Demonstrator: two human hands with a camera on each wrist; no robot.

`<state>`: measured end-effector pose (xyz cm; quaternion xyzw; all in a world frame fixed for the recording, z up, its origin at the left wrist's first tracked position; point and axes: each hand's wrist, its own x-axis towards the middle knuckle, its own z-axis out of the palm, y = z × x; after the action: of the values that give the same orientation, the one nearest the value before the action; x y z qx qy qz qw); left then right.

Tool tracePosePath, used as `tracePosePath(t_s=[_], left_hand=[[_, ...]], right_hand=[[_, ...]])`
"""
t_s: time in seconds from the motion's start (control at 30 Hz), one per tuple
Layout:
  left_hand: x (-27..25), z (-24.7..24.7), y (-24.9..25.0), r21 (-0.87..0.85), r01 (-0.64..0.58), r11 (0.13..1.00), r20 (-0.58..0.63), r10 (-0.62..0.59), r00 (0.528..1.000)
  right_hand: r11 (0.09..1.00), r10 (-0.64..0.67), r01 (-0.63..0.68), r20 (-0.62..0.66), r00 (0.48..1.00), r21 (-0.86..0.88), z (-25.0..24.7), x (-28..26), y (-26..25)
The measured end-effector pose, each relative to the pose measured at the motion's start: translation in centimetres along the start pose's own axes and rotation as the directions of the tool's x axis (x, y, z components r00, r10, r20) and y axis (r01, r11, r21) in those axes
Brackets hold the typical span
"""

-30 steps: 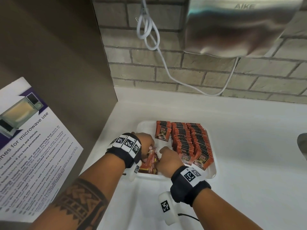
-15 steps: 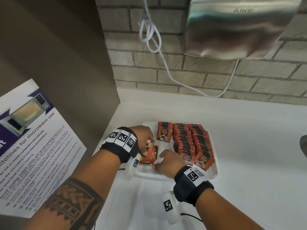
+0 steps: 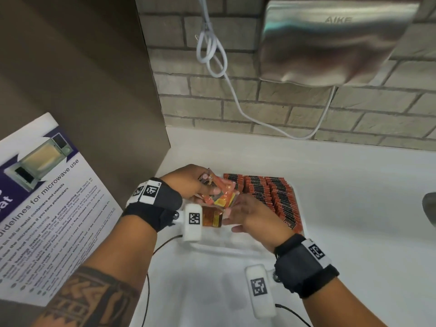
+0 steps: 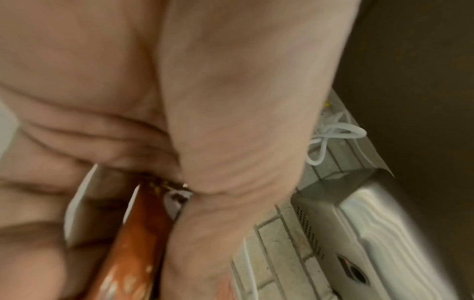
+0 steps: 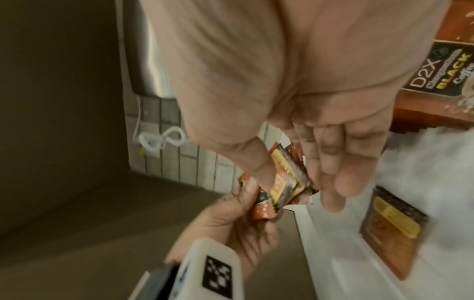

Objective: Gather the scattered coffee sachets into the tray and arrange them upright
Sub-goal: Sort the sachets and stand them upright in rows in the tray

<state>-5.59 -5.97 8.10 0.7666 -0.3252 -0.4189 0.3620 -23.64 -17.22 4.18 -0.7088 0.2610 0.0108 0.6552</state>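
Note:
A white tray [image 3: 238,240] on the white counter holds rows of upright orange-brown coffee sachets [image 3: 271,192] along its right side. Above the tray's left part my left hand [image 3: 195,185] grips a small bunch of sachets [image 3: 221,195], seen edge-on in the left wrist view as an orange sachet [image 4: 133,243]. My right hand [image 3: 247,213] meets the bunch from the right; its thumb [image 5: 259,162] and straight fingers touch the held sachets [image 5: 284,182]. One sachet [image 3: 212,217] lies flat on the tray floor below them, the flat sachet [image 5: 392,229] in the right wrist view.
A brown side panel [image 3: 82,79] with a microwave-guidelines poster [image 3: 42,197] stands at the left. A steel hand dryer [image 3: 330,41] and its looped white cord [image 3: 212,50] hang on the brick wall behind. A grey object [image 3: 430,208] shows at the right edge.
Both hands have risen from the tray's front left, lifting a bunch of sachets. My left hand turned it up; one sachet stays flat on the tray.

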Motion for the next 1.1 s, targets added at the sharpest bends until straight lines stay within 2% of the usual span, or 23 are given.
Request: tracePosePath(t_s=[0.1, 0.17, 0.27, 0.37, 0.5, 0.6, 0.67, 0.77, 0.87, 1.0, 1.1], left_hand=[[0.6, 3.1, 0.8, -0.272, -0.010, 0.962, 0.014, 0.014, 1.000], [0.9, 5.3, 1.4, -0.385, -0.018, 0.923, 0.013, 0.025, 1.000], [1.2, 7.8, 2.0, -0.530, -0.024, 0.848, 0.026, 0.044, 0.999], [1.4, 9.1, 2.6, -0.633, -0.035, 0.773, 0.012, 0.054, 0.998], [1.3, 10.1, 3.4, -0.622, -0.111, 0.775, -0.050, 0.103, 0.993], [1.0, 10.1, 3.4, -0.611, -0.151, 0.777, -0.103, 0.112, 0.988], [0.6, 10.0, 3.0, -0.582, -0.179, 0.793, -0.143, 0.117, 0.983], [0.4, 9.9, 2.4, -0.576, -0.199, 0.793, -0.192, 0.105, 0.976], [0.5, 9.0, 1.9, -0.665, -0.196, 0.721, -0.191, 0.089, 0.978], [0.9, 7.2, 1.3, -0.786, -0.172, 0.594, -0.150, 0.086, 0.985], [1.4, 6.3, 1.1, -0.761, -0.240, 0.602, -0.222, 0.105, 0.969]], right_hand=[[0.995, -0.091, 0.096, -0.107, 0.990, 0.036, -1.2, -0.8, -0.7], [0.988, -0.154, 0.155, -0.194, 0.969, -0.009, -2.0, -0.9, -0.5], [0.978, -0.206, 0.192, -0.254, 0.945, -0.080, -3.2, -1.2, 0.0], [0.951, -0.257, 0.196, -0.260, 0.931, -0.239, -4.6, -1.3, 0.5], [0.895, -0.300, 0.209, -0.186, 0.936, -0.393, -5.5, -1.3, 0.9], [0.915, -0.325, 0.260, -0.181, 0.928, -0.309, -6.2, -1.6, 0.5], [0.928, -0.333, 0.269, -0.246, 0.910, -0.259, -6.5, -1.4, 0.2], [0.972, -0.224, 0.194, -0.278, 0.934, -0.131, -6.6, -0.7, -0.3], [0.984, -0.112, 0.140, -0.227, 0.967, 0.112, -6.5, -0.2, -0.9], [0.973, -0.075, 0.122, -0.230, 0.970, 0.198, -5.7, 0.7, -1.5], [0.964, -0.036, 0.088, -0.205, 0.978, 0.250, -4.3, 1.1, -2.1]])
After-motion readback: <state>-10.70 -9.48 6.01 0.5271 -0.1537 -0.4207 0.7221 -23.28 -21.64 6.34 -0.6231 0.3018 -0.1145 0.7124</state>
